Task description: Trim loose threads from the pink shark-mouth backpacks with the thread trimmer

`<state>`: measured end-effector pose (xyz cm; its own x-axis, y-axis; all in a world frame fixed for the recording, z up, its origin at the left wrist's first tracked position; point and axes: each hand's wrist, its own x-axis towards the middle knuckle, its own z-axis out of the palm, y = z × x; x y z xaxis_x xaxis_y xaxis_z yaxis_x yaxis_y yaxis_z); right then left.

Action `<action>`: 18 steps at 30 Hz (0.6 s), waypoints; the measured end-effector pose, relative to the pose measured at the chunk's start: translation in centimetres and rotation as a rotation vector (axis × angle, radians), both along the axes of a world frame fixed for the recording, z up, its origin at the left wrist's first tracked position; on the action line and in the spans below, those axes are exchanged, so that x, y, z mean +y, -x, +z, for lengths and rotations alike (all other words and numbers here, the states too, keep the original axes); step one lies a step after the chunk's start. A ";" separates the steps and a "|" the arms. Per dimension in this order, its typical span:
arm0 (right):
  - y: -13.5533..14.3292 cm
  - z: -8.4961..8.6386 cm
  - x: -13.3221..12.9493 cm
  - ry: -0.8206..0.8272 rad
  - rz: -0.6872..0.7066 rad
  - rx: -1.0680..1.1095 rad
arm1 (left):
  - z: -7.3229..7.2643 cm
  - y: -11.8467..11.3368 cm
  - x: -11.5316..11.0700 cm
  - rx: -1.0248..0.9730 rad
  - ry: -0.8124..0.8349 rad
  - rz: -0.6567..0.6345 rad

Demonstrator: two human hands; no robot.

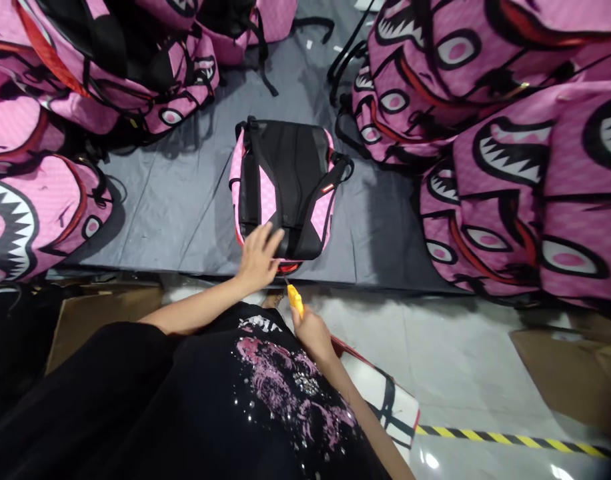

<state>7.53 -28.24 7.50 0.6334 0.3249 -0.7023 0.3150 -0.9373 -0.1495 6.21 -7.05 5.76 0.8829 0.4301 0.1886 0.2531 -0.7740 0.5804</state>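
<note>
A small black and pink backpack [296,170] lies on the grey cloth-covered table with its back panel and shoulder straps facing up. My left hand [259,259] rests at its near lower edge, fingers spread over the black fabric. Just below that edge, my right hand [311,331] is closed around yellow thread snips [295,300], whose thin tip points up toward the bag. A bit of red trim [289,268] shows under the backpack's near edge. The blades are too small to see clearly.
Pink shark-face backpacks are piled at the left [40,207] and right [495,193] of the table [385,233]. Cardboard [100,313] stands below at left. A white and red box-like item [385,393] is beside my right arm, near yellow-black floor tape [505,439].
</note>
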 end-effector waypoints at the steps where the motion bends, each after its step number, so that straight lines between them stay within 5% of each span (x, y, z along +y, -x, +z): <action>1: 0.3 -0.1 0.1 -0.009 -0.020 -0.007 | -0.4 -0.1 -0.5 0.078 -0.150 -0.154; 3: 0.7 -0.2 0.3 0.003 -0.090 -0.056 | -1.2 -0.9 -0.9 0.231 -0.342 -0.307; 6: 1.2 -0.4 0.4 -0.061 -0.161 -0.092 | -2.1 -2.6 -0.7 0.354 -0.461 -0.295; 12: 1.5 -0.7 -0.3 -0.260 -0.275 -0.011 | -2.3 -3.9 -0.7 0.373 -0.515 -0.297; 18: 0.3 -2.0 -2.7 -0.373 -0.233 -0.011 | -2.3 -4.7 -1.5 0.411 -0.510 -0.261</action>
